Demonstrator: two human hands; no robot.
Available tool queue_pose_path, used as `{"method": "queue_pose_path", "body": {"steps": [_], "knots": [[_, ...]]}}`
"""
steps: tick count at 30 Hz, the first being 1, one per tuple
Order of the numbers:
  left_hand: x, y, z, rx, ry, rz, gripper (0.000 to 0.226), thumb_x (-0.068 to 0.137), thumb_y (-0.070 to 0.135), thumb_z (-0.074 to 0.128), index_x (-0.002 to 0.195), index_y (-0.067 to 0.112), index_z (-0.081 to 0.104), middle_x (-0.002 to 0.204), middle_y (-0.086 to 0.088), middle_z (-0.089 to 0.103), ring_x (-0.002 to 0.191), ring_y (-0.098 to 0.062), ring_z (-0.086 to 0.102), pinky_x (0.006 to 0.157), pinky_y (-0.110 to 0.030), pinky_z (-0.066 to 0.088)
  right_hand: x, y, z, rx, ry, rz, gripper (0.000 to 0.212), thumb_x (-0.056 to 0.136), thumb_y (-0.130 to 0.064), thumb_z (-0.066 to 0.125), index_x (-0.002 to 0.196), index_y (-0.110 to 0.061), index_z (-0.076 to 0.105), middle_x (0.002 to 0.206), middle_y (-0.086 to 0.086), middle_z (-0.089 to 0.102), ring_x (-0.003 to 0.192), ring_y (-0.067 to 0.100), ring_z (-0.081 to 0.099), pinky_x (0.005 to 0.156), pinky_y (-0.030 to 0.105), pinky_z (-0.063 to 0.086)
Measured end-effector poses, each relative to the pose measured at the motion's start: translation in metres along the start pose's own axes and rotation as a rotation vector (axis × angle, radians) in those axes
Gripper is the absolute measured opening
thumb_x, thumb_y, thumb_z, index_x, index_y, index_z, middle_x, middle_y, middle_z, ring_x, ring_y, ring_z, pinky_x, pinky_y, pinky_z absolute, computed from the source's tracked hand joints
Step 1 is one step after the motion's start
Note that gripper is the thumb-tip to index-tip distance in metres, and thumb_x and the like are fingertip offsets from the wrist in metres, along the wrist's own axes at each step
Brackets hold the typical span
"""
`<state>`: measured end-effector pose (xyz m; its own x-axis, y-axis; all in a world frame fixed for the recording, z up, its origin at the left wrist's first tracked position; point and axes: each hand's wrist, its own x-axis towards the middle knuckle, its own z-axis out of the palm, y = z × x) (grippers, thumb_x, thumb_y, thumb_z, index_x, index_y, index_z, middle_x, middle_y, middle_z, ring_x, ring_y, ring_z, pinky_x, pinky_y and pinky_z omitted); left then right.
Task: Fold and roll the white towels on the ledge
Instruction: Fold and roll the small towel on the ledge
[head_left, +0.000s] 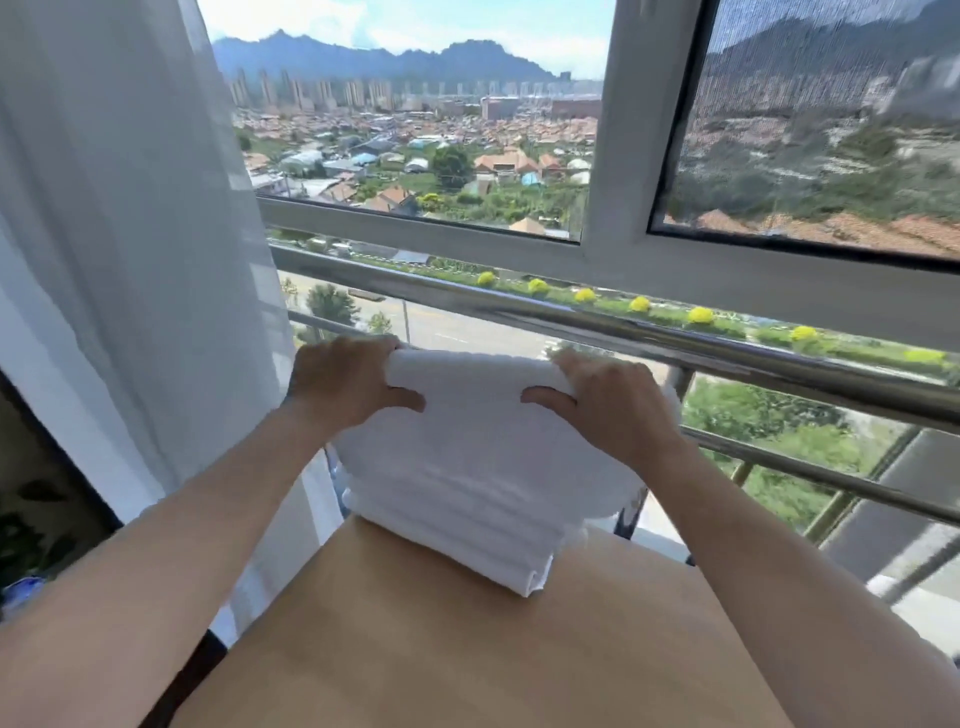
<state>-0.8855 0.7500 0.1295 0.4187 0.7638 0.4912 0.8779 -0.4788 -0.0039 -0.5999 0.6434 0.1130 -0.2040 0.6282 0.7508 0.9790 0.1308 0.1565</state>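
A white towel (478, 441) lies folded into a thick, layered pad at the far end of a light wooden ledge (467, 639). Its near corner points toward me and its far edge is curled over. My left hand (345, 382) grips that far edge on the left, fingers over the top and thumb on the towel. On the right side of the same edge, my right hand (605, 397) holds it the same way. The part of the towel under both palms is hidden.
A sheer white curtain (130, 234) hangs close on the left. Just behind the towel runs a steel railing (675, 338) with lower bars, then a white-framed window (608, 208). The ledge's right edge drops off toward the railing.
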Motion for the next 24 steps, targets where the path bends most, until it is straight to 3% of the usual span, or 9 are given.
{"method": "queue_pose_path", "body": {"steps": [5, 7, 10, 12, 14, 18, 21, 24], "knots": [[0.09, -0.034, 0.041, 0.002, -0.121, 0.141, 0.068, 0.06, 0.083, 0.069, 0.108, 0.035, 0.061, 0.099, -0.002, 0.073, 0.1, -0.027, 0.068, 0.08, -0.037, 0.044, 0.039, 0.01, 0.046, -0.025, -0.135, 0.089, 0.061, 0.086, -0.074, 0.039, 0.085, -0.015, 0.054, 0.067, 0.005, 0.064, 0.062, 0.033, 0.065, 0.05, 0.033, 0.042], [0.123, -0.04, 0.051, -0.004, -0.034, 0.243, 0.067, 0.064, 0.078, 0.071, 0.109, 0.03, 0.063, 0.097, -0.004, 0.073, 0.096, -0.029, 0.069, 0.077, -0.038, 0.044, 0.055, 0.015, 0.058, -0.141, -0.122, 0.139, 0.066, 0.085, -0.076, 0.035, 0.093, -0.015, 0.059, 0.076, 0.005, 0.066, 0.069, 0.03, 0.067, 0.052, 0.033, 0.044], [0.15, -0.047, 0.062, -0.052, 0.232, 0.433, 0.061, 0.061, 0.065, 0.081, 0.098, 0.02, 0.066, 0.088, -0.005, 0.072, 0.083, -0.03, 0.07, 0.073, -0.038, 0.048, 0.063, 0.018, 0.071, -0.353, 0.007, 0.166, 0.064, 0.087, -0.072, 0.041, 0.093, -0.014, 0.065, 0.07, 0.006, 0.062, 0.062, 0.03, 0.063, 0.049, 0.029, 0.039], [0.143, -0.057, 0.074, -0.1, 0.273, 0.514, 0.058, 0.058, 0.059, 0.085, 0.095, 0.019, 0.066, 0.086, -0.004, 0.072, 0.08, -0.03, 0.07, 0.071, -0.038, 0.051, 0.051, 0.01, 0.081, -0.346, 0.102, 0.166, 0.058, 0.088, -0.067, 0.049, 0.09, -0.014, 0.07, 0.07, 0.006, 0.064, 0.063, 0.03, 0.063, 0.052, 0.031, 0.043], [0.115, -0.072, 0.1, -0.164, 0.203, 0.582, 0.059, 0.054, 0.055, 0.091, 0.095, 0.018, 0.069, 0.083, -0.003, 0.072, 0.075, -0.029, 0.07, 0.068, -0.038, 0.053, 0.024, -0.012, 0.096, -0.231, 0.071, 0.127, 0.054, 0.088, -0.064, 0.056, 0.09, -0.011, 0.071, 0.069, 0.005, 0.063, 0.062, 0.029, 0.062, 0.056, 0.034, 0.049], [0.06, -0.094, 0.143, -0.206, -0.001, 0.62, 0.061, 0.047, 0.058, 0.094, 0.086, 0.017, 0.073, 0.077, 0.0, 0.07, 0.069, -0.028, 0.069, 0.061, -0.035, 0.055, -0.036, -0.065, 0.123, -0.128, -0.089, 0.19, 0.052, 0.088, -0.062, 0.059, 0.09, -0.012, 0.072, 0.071, 0.003, 0.062, 0.065, 0.027, 0.062, 0.062, 0.035, 0.047], [0.057, -0.093, 0.147, -0.274, 0.003, 0.583, 0.059, 0.046, 0.06, 0.094, 0.081, 0.019, 0.07, 0.073, 0.003, 0.066, 0.066, -0.027, 0.066, 0.059, -0.032, 0.051, -0.049, -0.076, 0.128, -0.137, -0.094, 0.312, 0.048, 0.086, -0.064, 0.061, 0.095, -0.017, 0.068, 0.076, 0.001, 0.06, 0.072, 0.025, 0.057, 0.069, 0.035, 0.04], [0.055, -0.093, 0.145, -0.346, -0.051, 0.53, 0.06, 0.05, 0.063, 0.091, 0.083, 0.018, 0.069, 0.079, 0.003, 0.065, 0.076, -0.027, 0.065, 0.063, -0.033, 0.048, -0.051, -0.081, 0.124, -0.127, -0.134, 0.342, 0.052, 0.088, -0.067, 0.056, 0.091, -0.017, 0.067, 0.077, 0.0, 0.058, 0.072, 0.027, 0.056, 0.068, 0.038, 0.041]]}}
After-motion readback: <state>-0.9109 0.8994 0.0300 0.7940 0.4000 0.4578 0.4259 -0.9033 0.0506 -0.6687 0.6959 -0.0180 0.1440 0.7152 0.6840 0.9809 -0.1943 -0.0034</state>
